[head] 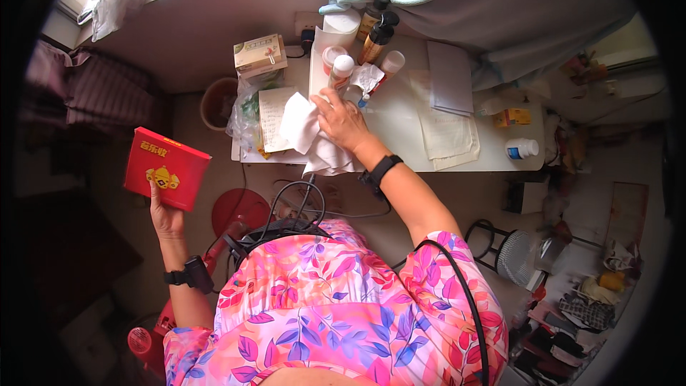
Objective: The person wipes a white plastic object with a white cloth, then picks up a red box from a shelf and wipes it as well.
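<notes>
My left hand grips a flat red box by its lower edge, out to the left of the table. Yellow writing and a gold figure decorate the box, and my thumb lies across its front. Over the table's front part, my right hand holds a crumpled white cloth, part of which drapes past the table edge. Just beyond those fingers stands a white-capped bottle. A crumpled white wrapper and a tube with a blue cap lie to the right of it.
The white table bears dark pump bottles, a paper roll, papers, a handwritten sheet, cartons and a white pill bottle. A bin and red stool are below left. Black cables hang before me.
</notes>
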{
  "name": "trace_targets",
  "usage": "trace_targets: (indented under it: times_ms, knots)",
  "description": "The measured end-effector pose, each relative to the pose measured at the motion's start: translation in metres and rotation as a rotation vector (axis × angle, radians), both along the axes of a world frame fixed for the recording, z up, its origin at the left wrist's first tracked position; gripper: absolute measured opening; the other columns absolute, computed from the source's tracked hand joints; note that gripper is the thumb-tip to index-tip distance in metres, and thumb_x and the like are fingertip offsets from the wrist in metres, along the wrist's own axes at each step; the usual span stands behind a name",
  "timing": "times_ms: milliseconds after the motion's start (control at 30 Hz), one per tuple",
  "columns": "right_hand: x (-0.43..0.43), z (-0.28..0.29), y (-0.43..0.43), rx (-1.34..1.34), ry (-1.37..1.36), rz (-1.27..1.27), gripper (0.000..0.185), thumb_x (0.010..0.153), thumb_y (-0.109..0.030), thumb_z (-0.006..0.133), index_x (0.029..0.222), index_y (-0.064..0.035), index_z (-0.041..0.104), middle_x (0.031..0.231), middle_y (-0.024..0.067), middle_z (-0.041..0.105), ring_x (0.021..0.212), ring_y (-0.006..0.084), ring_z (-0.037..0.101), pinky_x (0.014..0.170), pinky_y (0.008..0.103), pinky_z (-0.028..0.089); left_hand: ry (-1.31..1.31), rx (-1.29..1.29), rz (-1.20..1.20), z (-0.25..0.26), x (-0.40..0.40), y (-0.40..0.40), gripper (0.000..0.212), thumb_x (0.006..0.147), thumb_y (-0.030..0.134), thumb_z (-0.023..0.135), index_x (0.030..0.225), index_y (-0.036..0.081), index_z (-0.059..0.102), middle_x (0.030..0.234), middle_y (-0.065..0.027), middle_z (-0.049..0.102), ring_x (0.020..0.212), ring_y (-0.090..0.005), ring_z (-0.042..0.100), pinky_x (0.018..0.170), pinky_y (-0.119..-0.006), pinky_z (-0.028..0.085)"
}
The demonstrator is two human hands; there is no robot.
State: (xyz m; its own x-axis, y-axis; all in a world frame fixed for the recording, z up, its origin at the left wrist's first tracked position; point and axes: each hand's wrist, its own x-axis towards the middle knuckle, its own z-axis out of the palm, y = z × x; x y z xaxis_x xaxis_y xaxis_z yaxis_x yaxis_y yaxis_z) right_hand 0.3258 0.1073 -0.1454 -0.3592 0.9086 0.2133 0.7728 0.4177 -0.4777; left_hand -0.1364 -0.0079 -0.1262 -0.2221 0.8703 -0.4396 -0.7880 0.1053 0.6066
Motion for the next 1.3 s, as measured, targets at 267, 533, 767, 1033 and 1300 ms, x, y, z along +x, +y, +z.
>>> trace_targets:
  times_ms: [267, 533, 767, 1033, 1300]
  knots:
    - [0.034, 0.002, -0.091, -0.006, -0.359, -0.084, 0.060, 0.077, -0.030, 0.077, 0.130, -0.0156, 0.053, 0.126, 0.0113, 0.052, 0.117, 0.0319, 0.053, 0.086, 0.0467, 0.051, -0.022, 0.022, -0.005, 0.011, 0.009, -0.003, 0.052, 0.099, 0.032, 0.060, 0.144, 0.008, 0.045, 0.143, -0.0086, 0.052, 0.130, -0.0264, 0.050, 0.110, -0.047, 0.040]
    - [0.094, 0.038, -0.021, -0.332, -0.952, 0.073, 0.032, 0.085, -0.025, 0.068, 0.114, -0.0126, 0.067, 0.123, 0.0115, 0.056, 0.112, 0.0306, 0.057, 0.084, 0.0456, 0.053, -0.215, -0.138, -0.419, -0.051, 0.094, 0.036, 0.048, 0.101, 0.035, 0.055, 0.138, 0.006, 0.049, 0.137, -0.0125, 0.057, 0.125, -0.0289, 0.055, 0.110, -0.050, 0.041]
    - [0.065, 0.013, 0.027, -0.391, -1.469, 0.263, 0.031, 0.090, -0.018, 0.057, 0.118, -0.0123, 0.069, 0.115, 0.0085, 0.059, 0.111, 0.0295, 0.057, 0.083, 0.0499, 0.050, -0.514, -0.170, -0.509, -0.124, 0.210, 0.090, 0.050, 0.100, 0.039, 0.055, 0.136, 0.005, 0.051, 0.137, -0.0135, 0.058, 0.125, -0.0305, 0.056, 0.109, -0.050, 0.041]
    - [0.088, 0.005, 0.034, -0.075, -1.180, 0.244, 0.025, 0.085, -0.023, 0.058, 0.105, -0.0131, 0.070, 0.115, 0.0091, 0.056, 0.111, 0.0331, 0.053, 0.090, 0.0464, 0.042, -0.437, -0.106, -0.398, -0.131, 0.194, 0.134, 0.052, 0.100, 0.039, 0.055, 0.137, 0.003, 0.050, 0.136, -0.0149, 0.058, 0.125, -0.0322, 0.056, 0.109, -0.051, 0.042]
    - [0.125, 0.048, 0.019, -0.086, -0.793, 0.210, 0.036, 0.084, -0.013, 0.061, 0.120, -0.0112, 0.060, 0.127, 0.0122, 0.053, 0.118, 0.0295, 0.050, 0.092, 0.0388, 0.042, -0.449, -0.039, -0.229, -0.104, 0.171, 0.140, 0.051, 0.101, 0.038, 0.053, 0.137, 0.002, 0.049, 0.139, -0.0148, 0.056, 0.129, -0.0332, 0.052, 0.111, -0.051, 0.039]
